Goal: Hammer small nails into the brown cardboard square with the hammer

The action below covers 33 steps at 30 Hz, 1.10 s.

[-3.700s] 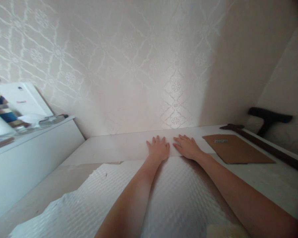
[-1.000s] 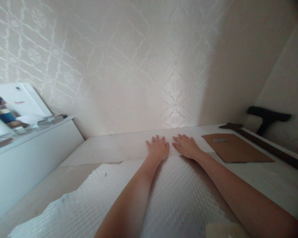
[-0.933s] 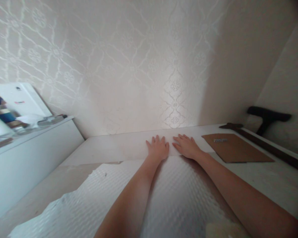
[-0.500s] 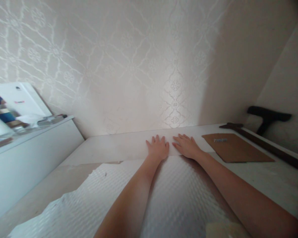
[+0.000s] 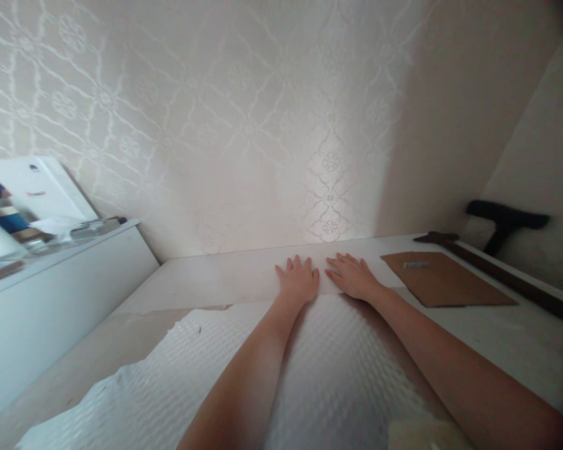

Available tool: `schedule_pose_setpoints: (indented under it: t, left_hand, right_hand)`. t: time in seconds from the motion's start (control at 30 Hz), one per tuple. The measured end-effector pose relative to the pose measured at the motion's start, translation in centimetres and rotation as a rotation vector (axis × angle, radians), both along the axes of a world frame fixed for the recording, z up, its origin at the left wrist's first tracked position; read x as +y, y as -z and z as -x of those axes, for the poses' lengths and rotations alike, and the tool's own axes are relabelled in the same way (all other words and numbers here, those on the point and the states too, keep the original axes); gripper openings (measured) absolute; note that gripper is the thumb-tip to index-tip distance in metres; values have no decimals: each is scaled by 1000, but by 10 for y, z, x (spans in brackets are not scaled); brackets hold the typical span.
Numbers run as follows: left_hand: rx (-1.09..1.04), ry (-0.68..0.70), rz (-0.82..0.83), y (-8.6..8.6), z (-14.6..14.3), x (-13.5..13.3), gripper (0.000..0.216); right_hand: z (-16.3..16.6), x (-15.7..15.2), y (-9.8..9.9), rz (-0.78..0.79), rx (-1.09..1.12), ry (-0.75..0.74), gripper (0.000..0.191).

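My left hand lies flat with its fingers stretched out on a pale surface that meets the patterned wallpapered wall. Right beside it my right hand also lies flat and open, fingers pointing to the wall. Both hands rest at the far edge of a white embossed sheet that stretches back under my forearms. Neither hand holds anything.
A brown board with a small pale label lies to the right of my hands. Beyond it a long dark bar with a black handle runs along the right edge. A white cabinet with clutter on top stands at the left.
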<state>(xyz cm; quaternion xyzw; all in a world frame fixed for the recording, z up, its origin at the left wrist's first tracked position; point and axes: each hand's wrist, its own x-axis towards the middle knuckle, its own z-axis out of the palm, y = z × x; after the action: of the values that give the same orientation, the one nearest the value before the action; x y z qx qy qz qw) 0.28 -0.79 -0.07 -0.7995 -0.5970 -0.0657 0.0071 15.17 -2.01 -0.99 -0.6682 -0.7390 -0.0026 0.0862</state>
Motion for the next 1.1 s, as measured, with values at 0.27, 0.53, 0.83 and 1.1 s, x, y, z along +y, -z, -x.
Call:
schedule_pose_setpoints:
  t: [0.27,0.53,0.83,1.1]
  left_hand:
    - [8,3,-18,1,0,-1,52]
    - [4,-5,-6,0,0,-1,52]
    - [5,0,-3,-1,0,-1,53]
    - [1,-2,-10,1,0,0,52]
  right_hand:
    - [0,1,1,-4,7,1,51]
    - [-1,2,1,7,-7,3,51]
    - [0,0,0,0,2,7,51]
    - [0,0,0,-2,-1,2,51]
